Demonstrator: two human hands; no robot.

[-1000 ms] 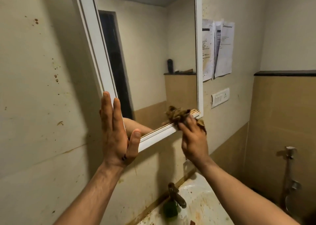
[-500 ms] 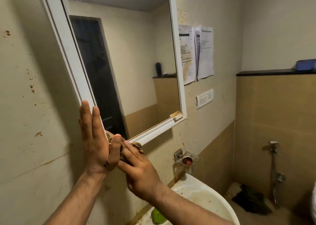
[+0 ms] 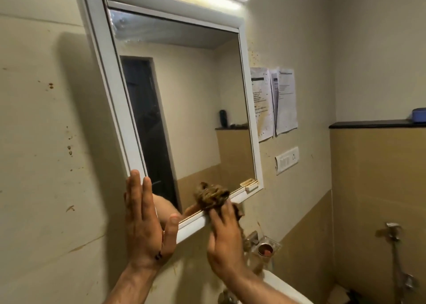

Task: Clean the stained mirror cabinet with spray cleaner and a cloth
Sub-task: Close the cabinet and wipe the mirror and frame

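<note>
Brown wadded cloth (image 3: 211, 196) clutched in right hand (image 3: 227, 241), pressed midway along mirror cabinet's (image 3: 108, 84) bottom rail. Left hand (image 3: 147, 225) flat, holding nothing, bracing cabinet's lower-left corner. Rail's long axis rising rightward; right hand nearer.

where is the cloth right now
Low in the head view, the cloth is bunched in the right hand against the bottom edge of the mirror cabinet, right of the flat left hand.

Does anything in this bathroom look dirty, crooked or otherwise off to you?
Yes. Brown splatter dots the wall left of the mirror cabinet and the lower part of the taped papers. The cloth gripped by the right hand is itself brown, so it may smear rather than clean.
</note>
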